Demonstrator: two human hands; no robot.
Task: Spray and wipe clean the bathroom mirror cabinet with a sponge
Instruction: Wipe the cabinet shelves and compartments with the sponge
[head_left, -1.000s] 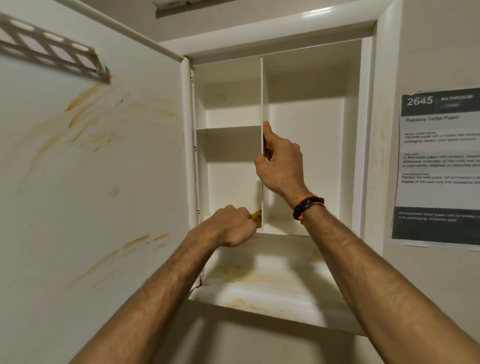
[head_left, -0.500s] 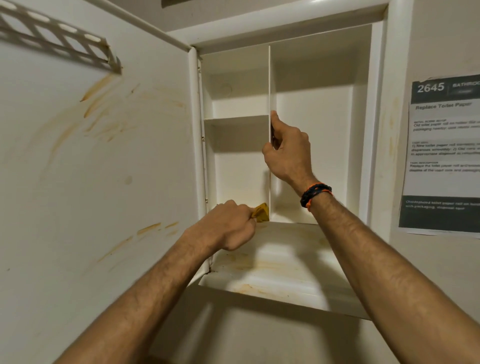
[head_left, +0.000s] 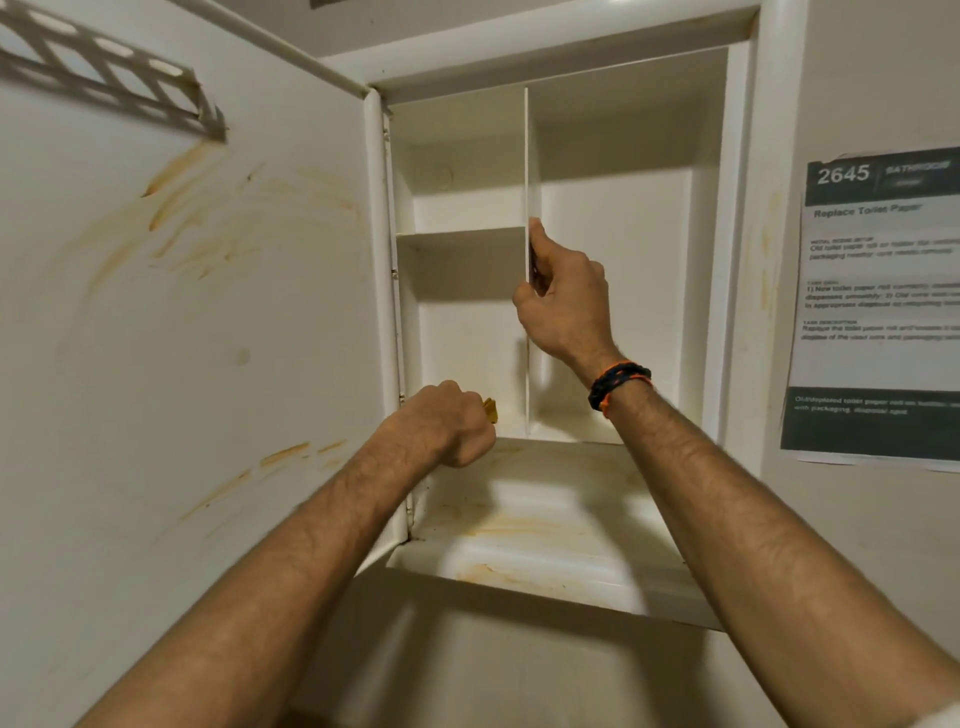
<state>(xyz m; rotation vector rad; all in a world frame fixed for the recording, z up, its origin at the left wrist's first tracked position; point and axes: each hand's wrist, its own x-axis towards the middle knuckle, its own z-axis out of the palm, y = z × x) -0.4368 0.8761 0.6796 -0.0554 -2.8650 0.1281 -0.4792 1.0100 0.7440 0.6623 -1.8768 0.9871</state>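
The white cabinet (head_left: 613, 156) stands open in front of me, its door (head_left: 208, 338) swung out to the left with brown streaks on its inner face. My left hand (head_left: 447, 428) grips a yellow sponge (head_left: 490, 409) low in the left compartment; only a corner of the sponge shows. My right hand (head_left: 563, 296) holds the front edge of the vertical divider (head_left: 527, 156), thumb on the left side and fingers behind it. The bottom ledge (head_left: 545, 535) carries brown stains.
A small shelf (head_left: 457, 234) crosses the left compartment. A perforated rack (head_left: 104, 73) sticks out of the door's upper part. A printed paper sheet (head_left: 878, 306) hangs on the wall to the right of the cabinet.
My left hand has drawn the sponge a little to the left, away from the divider. My right hand keeps its grip on the divider. The view has shifted slightly.
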